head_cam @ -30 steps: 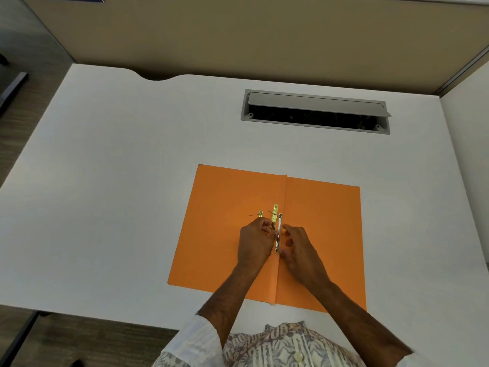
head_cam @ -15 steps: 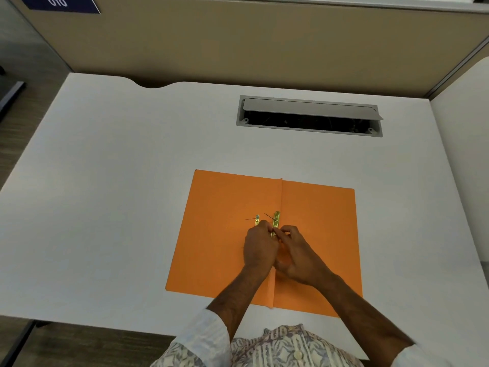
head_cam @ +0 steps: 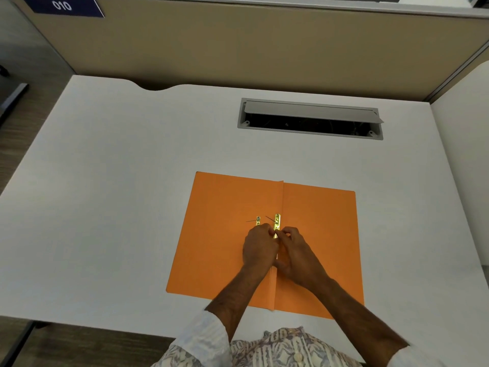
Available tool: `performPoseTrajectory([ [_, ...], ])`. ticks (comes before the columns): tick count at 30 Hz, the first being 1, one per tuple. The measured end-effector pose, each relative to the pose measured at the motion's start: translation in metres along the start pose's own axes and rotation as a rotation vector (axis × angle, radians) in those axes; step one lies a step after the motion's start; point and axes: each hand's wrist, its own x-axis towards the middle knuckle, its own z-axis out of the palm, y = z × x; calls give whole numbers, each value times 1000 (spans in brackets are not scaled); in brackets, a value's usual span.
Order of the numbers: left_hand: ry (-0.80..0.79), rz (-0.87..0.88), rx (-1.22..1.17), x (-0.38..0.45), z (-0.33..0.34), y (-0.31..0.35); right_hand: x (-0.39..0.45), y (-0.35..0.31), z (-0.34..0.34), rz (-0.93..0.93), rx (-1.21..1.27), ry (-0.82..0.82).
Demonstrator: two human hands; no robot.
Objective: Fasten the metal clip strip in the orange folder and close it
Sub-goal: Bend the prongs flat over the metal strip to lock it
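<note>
Orange folder [head_cam: 225, 234] open flat near desk [head_cam: 119, 181] front edge. Metal clip strip [head_cam: 277, 222] along spine, long axis front-to-back. Left hand [head_cam: 259, 249], right hand [head_cam: 296, 252] pinch its near half. Cable hatch [head_cam: 311, 119] toward rear edge.

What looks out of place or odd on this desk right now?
Little stands out. A small loose gold metal piece lies on the left flap of the open orange folder, apart from the metal clip strip at the fold, where both hands meet. Farther back, the cable hatch in the desk stands open.
</note>
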Motion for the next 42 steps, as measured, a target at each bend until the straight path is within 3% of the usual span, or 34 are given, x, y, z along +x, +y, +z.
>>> performPoseTrajectory([
  [12, 37, 97, -92, 20, -4, -7, 4, 2, -2, -1, -389, -92],
  [42, 91, 169, -51, 52, 2, 8, 7, 5, 6, -23, -516, -159],
])
